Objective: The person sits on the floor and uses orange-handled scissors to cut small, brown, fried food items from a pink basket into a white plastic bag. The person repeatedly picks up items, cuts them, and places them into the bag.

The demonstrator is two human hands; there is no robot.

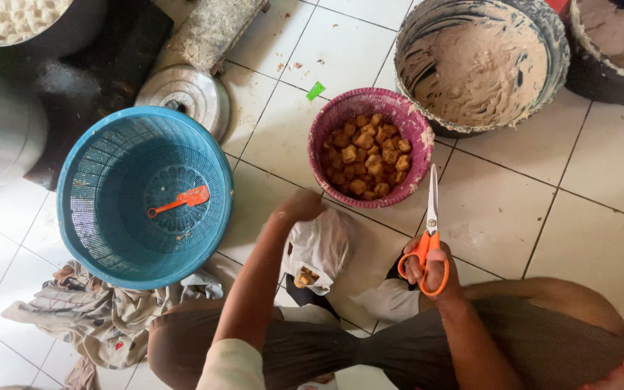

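My left hand (299, 208) reaches forward at the frame's centre, fingers pinched together on the top of a white plastic bag (319, 249). My right hand (431, 267), lower right of centre, has its fingers through the orange scissors (429, 235), whose blades are closed and point up. Above on the white tiled floor (601, 202) stands a purple basket (370, 148) of brown fried pieces; a blue basket (146, 195) sits on the left.

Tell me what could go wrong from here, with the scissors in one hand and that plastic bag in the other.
1. The right hand holds the orange-handled scissors blades up, tips close to the purple basket; a slip could jab it or the left hand.
2. The left hand pinches only the top of the white plastic bag; the brown pieces at its lower edge may spill onto the tiled floor.
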